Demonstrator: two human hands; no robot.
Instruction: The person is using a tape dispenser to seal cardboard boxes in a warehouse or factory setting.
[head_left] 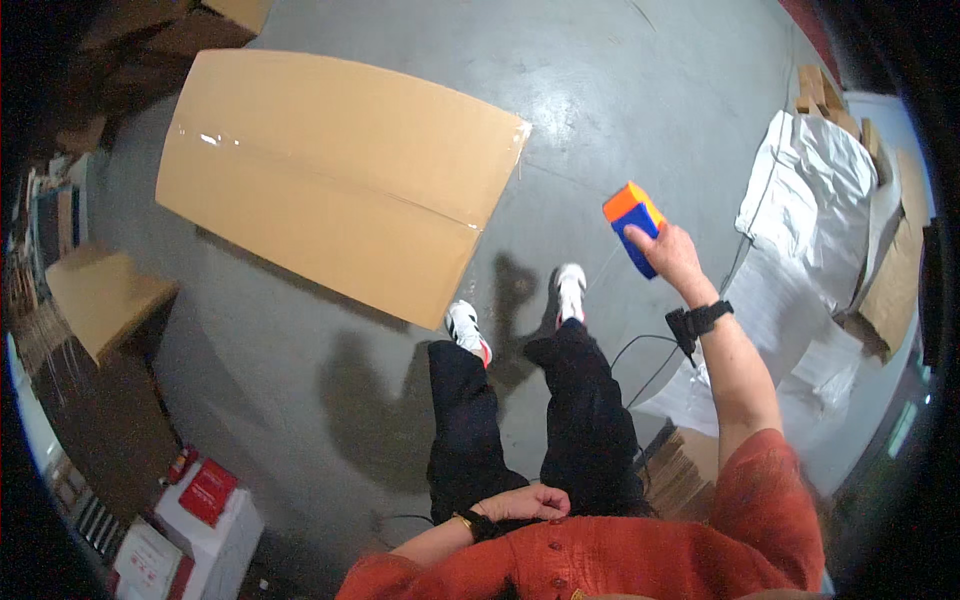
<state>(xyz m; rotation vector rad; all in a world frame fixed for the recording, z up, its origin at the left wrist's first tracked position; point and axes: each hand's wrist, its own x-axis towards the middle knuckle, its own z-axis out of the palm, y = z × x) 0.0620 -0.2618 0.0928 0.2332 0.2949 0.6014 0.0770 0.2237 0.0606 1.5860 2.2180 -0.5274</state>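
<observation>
My right hand point(672, 255) is raised out to the right and grips a blue block with an orange end point(634, 222); a black device is strapped to that wrist. My left hand point(530, 502) rests curled against my hip with nothing in it. A large flat cardboard box point(340, 175), sealed with clear tape, lies on the grey concrete floor point(620, 90) ahead of my feet, which wear white and red shoes.
White bags point(820, 190) and sheets lie at the right, with cardboard pieces point(890, 280) beside them. A smaller cardboard box point(100, 295) sits at the left. White and red boxes point(205, 515) stand at the lower left. A black cable point(645, 355) runs across the floor.
</observation>
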